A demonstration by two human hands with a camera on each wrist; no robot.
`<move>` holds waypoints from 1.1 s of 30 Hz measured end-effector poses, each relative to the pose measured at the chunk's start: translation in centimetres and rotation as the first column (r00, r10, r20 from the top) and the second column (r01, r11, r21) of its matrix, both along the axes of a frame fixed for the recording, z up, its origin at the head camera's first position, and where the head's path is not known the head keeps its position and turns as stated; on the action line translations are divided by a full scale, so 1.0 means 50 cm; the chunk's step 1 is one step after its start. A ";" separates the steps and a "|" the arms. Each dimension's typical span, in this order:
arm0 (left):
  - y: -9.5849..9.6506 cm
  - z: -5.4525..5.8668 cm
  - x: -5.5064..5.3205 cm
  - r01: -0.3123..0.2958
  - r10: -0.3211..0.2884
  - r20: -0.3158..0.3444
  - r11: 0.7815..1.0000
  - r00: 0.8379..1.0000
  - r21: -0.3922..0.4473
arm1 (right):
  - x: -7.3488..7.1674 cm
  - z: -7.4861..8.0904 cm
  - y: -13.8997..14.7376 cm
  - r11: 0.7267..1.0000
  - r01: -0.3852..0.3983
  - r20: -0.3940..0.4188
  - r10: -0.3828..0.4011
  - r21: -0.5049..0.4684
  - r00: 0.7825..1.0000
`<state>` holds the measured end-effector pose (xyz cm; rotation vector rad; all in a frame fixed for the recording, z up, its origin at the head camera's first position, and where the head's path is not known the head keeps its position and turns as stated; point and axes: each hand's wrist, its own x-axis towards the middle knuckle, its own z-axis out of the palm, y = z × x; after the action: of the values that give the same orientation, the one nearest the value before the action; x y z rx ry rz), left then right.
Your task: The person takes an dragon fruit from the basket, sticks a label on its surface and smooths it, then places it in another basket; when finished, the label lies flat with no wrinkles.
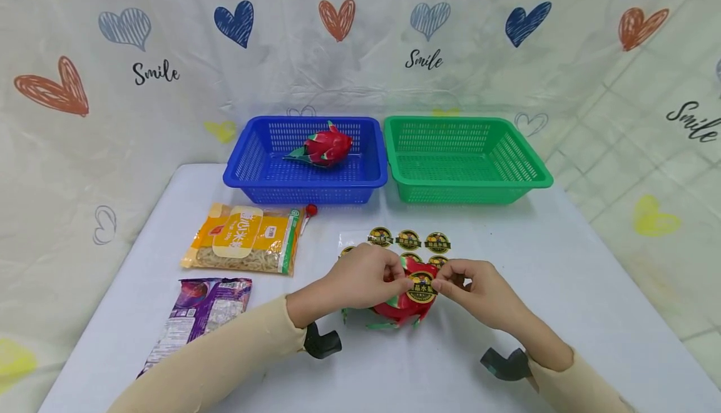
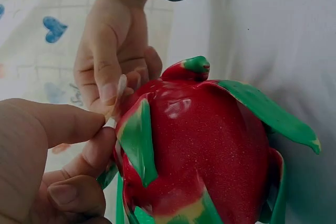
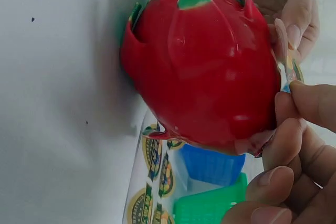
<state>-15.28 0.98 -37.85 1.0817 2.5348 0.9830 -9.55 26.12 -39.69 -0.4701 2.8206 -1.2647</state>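
A round black-and-gold fruit sticker is stretched between both hands over the top of a red dragon fruit with green scale tips. My left hand pinches its left edge between thumb and forefinger. On the opposite edge, the thumb and forefinger of my right hand pinch it as well. In the right wrist view the sticker appears edge-on, close against the fruit's skin. The dragon fruit lies on the white table, and behind it is a sheet of the same stickers, partly covered by the left hand.
A blue basket holding another dragon fruit stands at the back beside a green basket. On the left lie a yellow food packet, a purple packet and a small red round thing.
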 end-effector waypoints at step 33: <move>0.017 -0.012 -0.001 -0.135 0.125 -0.092 0.985 0.988 -0.107 | -0.009 -0.014 -0.002 0.981 0.028 -0.136 -0.002 0.190 0.991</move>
<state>-15.31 1.84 -38.44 0.9561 2.7236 0.8275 -10.02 26.02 -40.40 -0.5465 3.0233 -0.9848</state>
